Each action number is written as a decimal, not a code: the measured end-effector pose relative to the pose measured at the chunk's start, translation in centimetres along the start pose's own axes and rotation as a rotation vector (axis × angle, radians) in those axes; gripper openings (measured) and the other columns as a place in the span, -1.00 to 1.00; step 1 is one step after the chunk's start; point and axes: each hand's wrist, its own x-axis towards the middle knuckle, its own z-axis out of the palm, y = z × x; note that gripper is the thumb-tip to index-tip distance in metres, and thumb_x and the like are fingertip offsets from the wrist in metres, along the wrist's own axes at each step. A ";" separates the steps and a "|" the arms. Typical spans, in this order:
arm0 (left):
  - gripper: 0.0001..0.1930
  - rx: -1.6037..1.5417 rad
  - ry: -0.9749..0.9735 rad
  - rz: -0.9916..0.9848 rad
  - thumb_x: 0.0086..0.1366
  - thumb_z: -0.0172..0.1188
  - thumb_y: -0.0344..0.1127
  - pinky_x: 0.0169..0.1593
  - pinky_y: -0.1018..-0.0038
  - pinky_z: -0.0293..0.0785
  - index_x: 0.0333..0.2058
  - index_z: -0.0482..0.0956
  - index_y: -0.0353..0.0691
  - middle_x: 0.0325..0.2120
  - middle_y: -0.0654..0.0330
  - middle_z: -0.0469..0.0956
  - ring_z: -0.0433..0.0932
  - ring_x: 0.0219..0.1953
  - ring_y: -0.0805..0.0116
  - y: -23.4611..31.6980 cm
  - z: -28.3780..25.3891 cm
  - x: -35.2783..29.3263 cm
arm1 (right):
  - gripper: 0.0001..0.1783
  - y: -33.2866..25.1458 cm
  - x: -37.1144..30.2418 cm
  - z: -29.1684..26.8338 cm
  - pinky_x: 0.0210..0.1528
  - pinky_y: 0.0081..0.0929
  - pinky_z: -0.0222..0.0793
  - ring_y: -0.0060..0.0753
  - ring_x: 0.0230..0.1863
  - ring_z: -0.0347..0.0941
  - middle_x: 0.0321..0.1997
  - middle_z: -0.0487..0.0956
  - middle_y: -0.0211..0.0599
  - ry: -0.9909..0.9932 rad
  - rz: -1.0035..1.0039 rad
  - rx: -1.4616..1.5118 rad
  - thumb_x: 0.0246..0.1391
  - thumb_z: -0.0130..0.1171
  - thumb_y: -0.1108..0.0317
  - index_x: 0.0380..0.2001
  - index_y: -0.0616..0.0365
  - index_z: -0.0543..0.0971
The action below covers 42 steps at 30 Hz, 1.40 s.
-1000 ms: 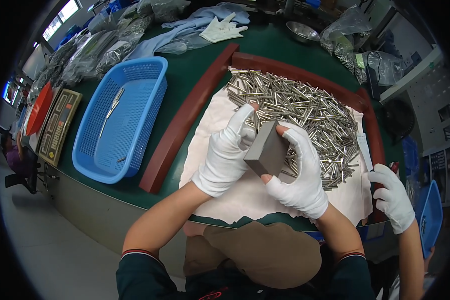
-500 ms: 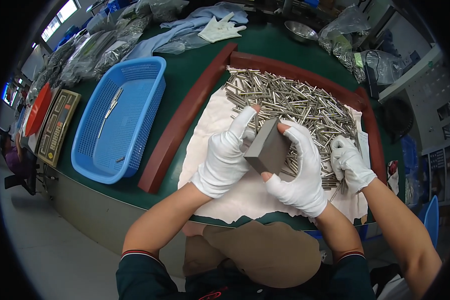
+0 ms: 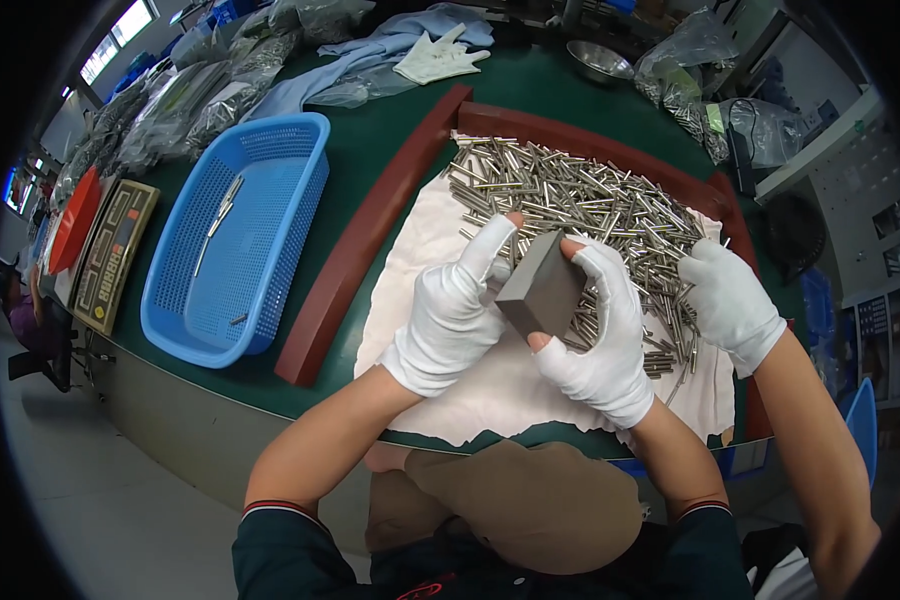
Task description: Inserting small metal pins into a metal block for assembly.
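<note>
A dark grey rectangular block (image 3: 548, 288) is gripped by my right hand (image 3: 610, 345), thumb on its near edge and a fingertip on its far edge. My left hand (image 3: 450, 312) is beside the block's left side, thumb pointing up and fingers curled. The block hides those fingertips, so whatever they hold cannot be made out. White gloves with bare fingertips cover both hands. Beyond them spreads a heap of shiny metal pins (image 3: 580, 195) on a pale cloth (image 3: 410, 290). Another person's gloved hand (image 3: 732, 305) reaches into the heap's right edge.
Dark red rails (image 3: 370, 250) border the cloth on the green table. To the left stand a blue perforated basket (image 3: 160, 300) holding a few pins and a scale (image 3: 115, 255). Plastic bags (image 3: 180, 95), a loose white glove (image 3: 440, 57) and a metal bowl (image 3: 600, 62) are farther back.
The other person's hand has shifted away and to the right along the heap's edge. In my right hand the block has turned slightly; my left hand stays nearly still.
</note>
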 end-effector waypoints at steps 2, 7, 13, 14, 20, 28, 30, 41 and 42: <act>-0.22 0.002 0.006 -0.007 -0.11 0.13 -0.69 -0.43 0.37 0.45 0.18 0.29 -0.06 -0.53 0.13 0.55 0.55 -0.54 0.18 0.1 0.2 0.1 | -0.23 0.2 0.0 0.1 0.01 -0.25 0.34 -0.03 -0.05 0.40 -0.02 0.41 -0.03 0.003 0.015 -0.018 -0.42 0.35 0.26 -0.02 0.27 0.36; -0.21 0.076 0.017 0.047 -0.12 0.13 -0.70 -0.43 0.38 0.45 0.18 0.29 -0.05 -0.55 0.14 0.53 0.56 -0.54 0.19 0.0 -0.1 0.2 | -0.24 0.0 0.1 -0.1 0.01 -0.25 0.34 -0.03 -0.05 0.39 -0.03 0.42 -0.04 -0.013 -0.030 -0.017 -0.42 0.34 0.28 -0.03 0.27 0.36; -0.23 0.071 0.020 0.089 -0.12 0.12 -0.71 -0.42 0.39 0.46 0.16 0.32 -0.09 -0.53 0.14 0.54 0.56 -0.53 0.20 0.5 -0.4 0.4 | -0.23 0.2 0.0 -0.3 0.02 -0.27 0.34 -0.03 -0.06 0.40 -0.03 0.41 -0.03 -0.004 0.017 0.062 -0.41 0.34 0.29 0.00 0.27 0.35; -0.24 0.057 0.007 0.096 -0.12 0.13 -0.71 -0.42 0.39 0.47 0.16 0.32 -0.11 -0.52 0.14 0.55 0.57 -0.52 0.20 0.7 -0.4 0.4 | -0.22 -0.3 0.0 -0.2 0.01 -0.27 0.35 -0.03 -0.06 0.40 -0.03 0.41 -0.02 -0.012 -0.024 0.062 -0.41 0.35 0.28 0.00 0.27 0.34; -0.27 0.048 0.031 0.153 -0.09 0.20 -0.66 -0.41 0.41 0.48 0.15 0.33 -0.15 -0.48 0.12 0.57 0.58 -0.50 0.20 0.4 -0.6 0.2 | -0.22 -0.3 -0.2 0.1 0.01 -0.25 0.34 -0.04 -0.06 0.40 -0.03 0.40 -0.01 0.011 -0.009 0.069 -0.36 0.35 0.25 0.01 0.27 0.32; -0.29 0.049 0.009 0.155 -0.09 0.21 -0.66 -0.42 0.41 0.48 0.13 0.33 -0.17 -0.48 0.12 0.57 0.58 -0.50 0.19 0.7 -0.6 0.3 | -0.20 -0.6 -0.5 0.3 -0.02 -0.29 0.36 -0.07 -0.08 0.41 -0.03 0.40 -0.04 -0.001 0.005 0.087 -0.36 0.37 0.21 0.02 0.27 0.33; -0.28 0.058 0.026 0.155 -0.09 0.25 -0.64 -0.43 0.41 0.47 0.13 0.33 -0.16 -0.49 0.13 0.57 0.58 -0.51 0.21 0.6 -0.3 0.4 | -0.20 0.0 -0.5 0.4 -0.02 -0.30 0.35 -0.08 -0.08 0.41 -0.04 0.40 -0.04 0.022 0.016 0.082 -0.36 0.37 0.21 0.02 0.27 0.33; -0.29 0.078 0.056 0.257 -0.10 0.24 -0.65 -0.48 0.43 0.43 0.12 0.33 -0.22 -0.54 0.18 0.51 0.52 -0.57 0.25 0.9 -0.5 0.5 | -0.19 -0.5 -0.7 0.2 -0.01 -0.31 0.35 -0.11 -0.08 0.41 -0.02 0.38 -0.03 -0.009 0.032 0.165 -0.33 0.37 0.19 0.04 0.28 0.32; -0.29 0.090 0.061 0.274 -0.11 0.24 -0.65 -0.48 0.43 0.42 0.12 0.33 -0.22 -0.55 0.19 0.51 0.52 -0.57 0.25 0.8 -0.5 0.6 | -0.19 -0.2 -0.7 0.3 -0.01 -0.32 0.35 -0.11 -0.08 0.41 -0.02 0.38 -0.03 0.009 0.044 0.139 -0.33 0.37 0.19 0.04 0.28 0.32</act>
